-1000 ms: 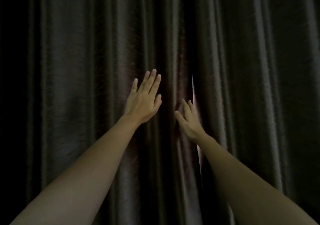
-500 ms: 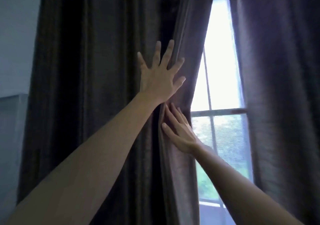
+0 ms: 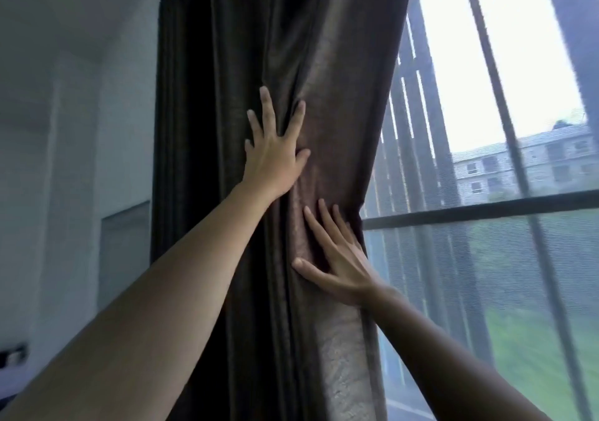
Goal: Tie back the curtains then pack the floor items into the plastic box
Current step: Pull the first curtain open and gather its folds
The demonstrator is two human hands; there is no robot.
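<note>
Left grip (image 3: 274, 158) flat with fingers spread, right grip (image 3: 340, 265) flat below, both pressing bunched curtain (image 3: 327, 64)

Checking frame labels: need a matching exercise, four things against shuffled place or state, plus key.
1 left hand
2 right hand
3 curtain
4 apartment building

A lower on the curtain, fingers straight, by its right edge
B outside, beyond the window
C higher on the curtain, fingers spread
D dark brown, bunched in folds

Pairs: 1-C, 2-A, 3-D, 4-B
</note>
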